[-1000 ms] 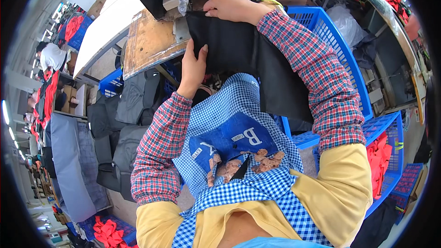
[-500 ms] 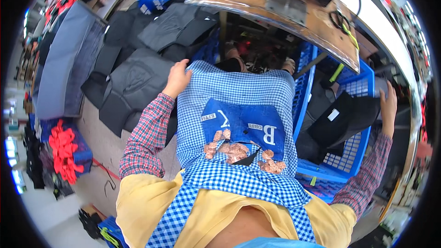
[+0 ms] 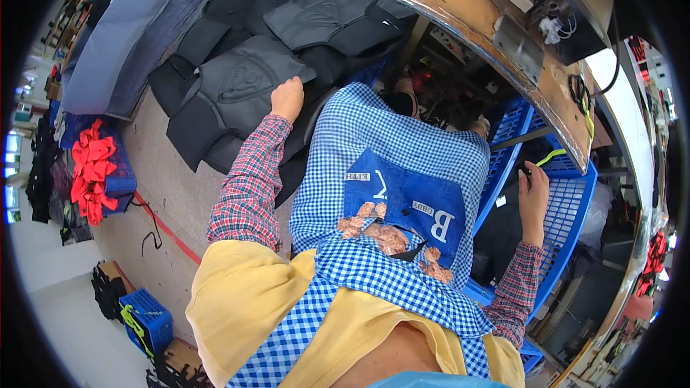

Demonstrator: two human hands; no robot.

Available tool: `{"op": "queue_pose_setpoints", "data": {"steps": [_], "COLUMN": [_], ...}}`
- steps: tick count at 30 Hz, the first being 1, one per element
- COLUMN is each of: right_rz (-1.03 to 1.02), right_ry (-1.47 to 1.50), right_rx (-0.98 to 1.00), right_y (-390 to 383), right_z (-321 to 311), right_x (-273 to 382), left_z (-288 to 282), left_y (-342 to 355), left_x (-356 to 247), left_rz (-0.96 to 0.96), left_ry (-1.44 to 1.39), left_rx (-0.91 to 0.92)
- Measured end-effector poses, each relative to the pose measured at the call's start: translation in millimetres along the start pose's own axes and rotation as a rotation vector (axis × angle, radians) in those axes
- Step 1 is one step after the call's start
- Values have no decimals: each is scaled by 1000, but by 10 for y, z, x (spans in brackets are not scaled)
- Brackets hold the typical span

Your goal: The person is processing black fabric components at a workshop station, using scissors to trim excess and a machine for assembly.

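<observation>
A black padded garment (image 3: 233, 75) with a raised emblem lies spread on a pile to my left. My left hand (image 3: 287, 99) is closed at its right edge, fingers curled onto the cloth. My right hand (image 3: 533, 197) is raised over a blue plastic basket (image 3: 564, 226) on my right, thumb and fingers bent but apart, with nothing plain between them. Below that hand, black cloth (image 3: 492, 233) with a white label lies in the basket, partly hidden by my apron and arm. The checked apron (image 3: 402, 129) covers my lap.
A wooden worktable (image 3: 460, 11) with a machine stands ahead right, scissors (image 3: 577, 92) near its edge. More black garments (image 3: 334, 18) lie beyond my left hand. A grey-blue padded panel (image 3: 129, 36), red cloth bundles (image 3: 93, 165) and a small blue crate (image 3: 147, 320) stand to the left.
My right hand has come inward from the basket's far right side, and the black cloth there now lies lower inside. My left hand has closed on the garment's edge. The view has turned.
</observation>
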State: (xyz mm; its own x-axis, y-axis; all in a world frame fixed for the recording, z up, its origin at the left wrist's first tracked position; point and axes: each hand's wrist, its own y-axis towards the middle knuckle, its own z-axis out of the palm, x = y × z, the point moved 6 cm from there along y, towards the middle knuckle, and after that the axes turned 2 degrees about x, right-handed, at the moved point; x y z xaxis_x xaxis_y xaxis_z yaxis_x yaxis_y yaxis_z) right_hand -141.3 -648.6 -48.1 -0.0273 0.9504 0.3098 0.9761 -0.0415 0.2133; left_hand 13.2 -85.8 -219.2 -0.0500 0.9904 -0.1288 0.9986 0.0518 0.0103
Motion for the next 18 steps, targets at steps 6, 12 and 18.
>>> {"op": "queue_pose_setpoints", "data": {"steps": [6,12,18], "right_rz": [97,174,579], "right_ry": [346,1197,1567], "right_rx": [62,392,633], "right_y": [24,20,-179], "right_z": [226,644,823], "right_x": [484,1378,1539], "left_z": [-1349,-1954,-1722], "left_y": [-440,-1274,-2020], "left_x": [-510,-1537,-2630], "left_rz": [152,517,849], "left_ry": [-137,-441,-562], "left_rx": [-388,-443,-184]}}
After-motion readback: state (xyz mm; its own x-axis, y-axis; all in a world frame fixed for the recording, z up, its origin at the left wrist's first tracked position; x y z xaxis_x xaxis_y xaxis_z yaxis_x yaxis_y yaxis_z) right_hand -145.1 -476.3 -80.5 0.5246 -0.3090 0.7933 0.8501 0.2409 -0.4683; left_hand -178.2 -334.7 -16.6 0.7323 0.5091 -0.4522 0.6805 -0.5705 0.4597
